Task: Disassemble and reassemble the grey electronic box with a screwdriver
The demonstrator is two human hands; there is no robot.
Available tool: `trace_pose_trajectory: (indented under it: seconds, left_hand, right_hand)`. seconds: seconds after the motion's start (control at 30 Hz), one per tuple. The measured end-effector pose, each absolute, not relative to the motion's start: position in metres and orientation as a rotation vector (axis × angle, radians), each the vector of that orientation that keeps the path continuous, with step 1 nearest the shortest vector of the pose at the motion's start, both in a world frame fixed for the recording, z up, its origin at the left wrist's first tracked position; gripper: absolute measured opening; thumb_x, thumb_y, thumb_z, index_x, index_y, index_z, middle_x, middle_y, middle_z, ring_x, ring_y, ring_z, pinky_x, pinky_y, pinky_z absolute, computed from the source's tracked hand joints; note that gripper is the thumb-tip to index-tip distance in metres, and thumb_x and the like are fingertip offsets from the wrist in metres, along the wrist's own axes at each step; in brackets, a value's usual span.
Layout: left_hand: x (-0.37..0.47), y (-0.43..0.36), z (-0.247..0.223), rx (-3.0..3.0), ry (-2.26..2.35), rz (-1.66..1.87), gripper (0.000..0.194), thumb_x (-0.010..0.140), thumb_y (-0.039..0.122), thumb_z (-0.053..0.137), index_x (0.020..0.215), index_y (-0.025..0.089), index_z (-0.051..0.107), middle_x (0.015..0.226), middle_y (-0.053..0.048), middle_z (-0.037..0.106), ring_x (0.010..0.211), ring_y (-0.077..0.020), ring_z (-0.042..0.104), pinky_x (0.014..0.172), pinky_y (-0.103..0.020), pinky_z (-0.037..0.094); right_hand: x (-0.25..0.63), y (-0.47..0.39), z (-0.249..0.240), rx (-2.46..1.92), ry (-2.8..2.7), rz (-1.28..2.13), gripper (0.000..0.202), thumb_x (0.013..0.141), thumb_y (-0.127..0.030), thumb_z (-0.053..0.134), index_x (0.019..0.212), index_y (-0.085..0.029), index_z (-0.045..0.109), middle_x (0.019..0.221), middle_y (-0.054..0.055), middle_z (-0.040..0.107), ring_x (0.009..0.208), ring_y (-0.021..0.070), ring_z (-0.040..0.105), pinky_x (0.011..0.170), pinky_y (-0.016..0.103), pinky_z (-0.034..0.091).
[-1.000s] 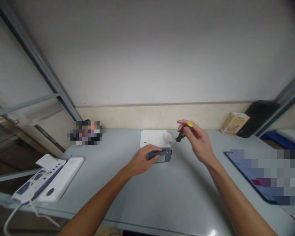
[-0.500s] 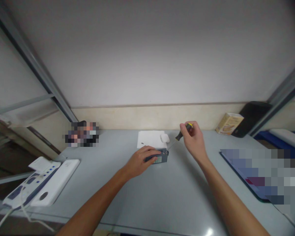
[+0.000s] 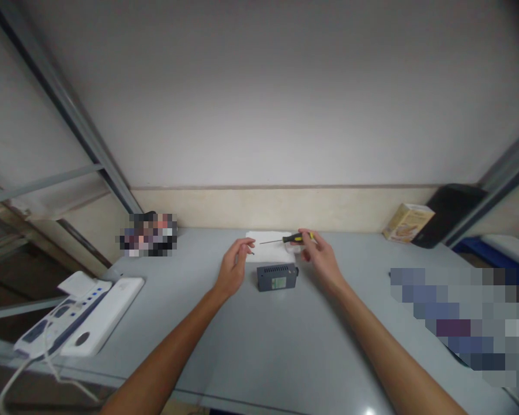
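My right hand (image 3: 320, 253) grips a screwdriver (image 3: 297, 237) by its black-and-yellow handle. The thin shaft points left, level above the white paper (image 3: 266, 236). At the paper's left edge hovers my left hand (image 3: 233, 268), fingers loosely bent and apart, with no object visible in them. Close by its fingertips are tiny dark bits (image 3: 253, 253) on the paper, too small to name for certain. A dark grey box (image 3: 277, 278) with a slotted top edge and a pale label stands on the table between my forearms, touched by neither hand. A white rounded item (image 3: 292, 247) is partly hidden by my right hand.
To the left lie a power strip (image 3: 64, 314) with cables and a white flat device (image 3: 108, 317). A yellow carton (image 3: 409, 222) and a black case (image 3: 452, 213) stand at the back right. Blurred-out items sit at both sides; a wall (image 3: 259, 207) closes the back.
My left hand has let go of the grey box and moved up-left to the paper. My right hand has brought the screwdriver off the box, leftward, turning its shaft nearly level.
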State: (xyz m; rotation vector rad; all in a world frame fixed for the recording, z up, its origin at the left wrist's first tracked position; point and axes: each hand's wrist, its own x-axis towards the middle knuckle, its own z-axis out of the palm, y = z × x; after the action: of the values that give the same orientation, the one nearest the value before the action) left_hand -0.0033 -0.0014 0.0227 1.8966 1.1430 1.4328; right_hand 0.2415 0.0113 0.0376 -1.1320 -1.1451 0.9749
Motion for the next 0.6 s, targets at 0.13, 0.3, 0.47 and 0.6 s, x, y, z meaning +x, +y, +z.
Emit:
trace_pose_trajectory:
  seconds: [0.13, 0.3, 0.47, 0.6]
  left_hand:
    - [-0.020, 0.019, 0.014, 2.009, 1.378, 1.448, 0.023, 0.101, 0.029, 0.045, 0.105, 0.019, 0.066, 0.101, -0.006, 0.066, 0.093, -0.0186, 0.060, 0.084, -0.031, 0.048]
    - [-0.028, 0.026, 0.002, 2.328, 1.422, 1.191, 0.020, 0.096, 0.021, 0.052, 0.108, 0.022, 0.069, 0.103, -0.007, 0.063, 0.102, -0.0220, 0.057, 0.094, -0.038, 0.047]
    - [-0.028, 0.024, -0.005, 2.511, 1.423, 0.945, 0.026, 0.095, 0.021, 0.054, 0.114, 0.026, 0.071, 0.110, -0.008, 0.061, 0.107, -0.0245, 0.055, 0.098, -0.043, 0.046]
    - [-0.029, 0.025, -0.006, 2.489, 1.464, 0.894, 0.028, 0.096, 0.020, 0.051, 0.114, 0.026, 0.071, 0.112, -0.008, 0.061, 0.109, -0.0243, 0.054, 0.099, -0.043, 0.045]
  right_hand:
    - [0.227, 0.006, 0.031, -1.165, -1.322, 0.966, 0.057, 0.084, -0.065, 0.060, 0.117, -0.019, 0.066, 0.080, 0.005, 0.073, 0.054, 0.0133, 0.052, 0.054, 0.027, 0.042]
    - [0.226, 0.005, 0.028, -1.179, -1.351, 0.969, 0.056, 0.085, -0.065, 0.059, 0.117, -0.019, 0.065, 0.081, 0.006, 0.073, 0.055, 0.0137, 0.052, 0.053, 0.026, 0.040]
    - [0.226, 0.005, 0.027, -1.176, -1.365, 0.982, 0.053, 0.087, -0.063, 0.058, 0.117, -0.019, 0.064, 0.082, 0.006, 0.073, 0.056, 0.0140, 0.052, 0.053, 0.026, 0.040]
    - [0.226, 0.006, 0.026, -1.179, -1.367, 0.981, 0.052, 0.087, -0.062, 0.058, 0.116, -0.020, 0.064, 0.082, 0.005, 0.073, 0.055, 0.0137, 0.052, 0.053, 0.025, 0.040]
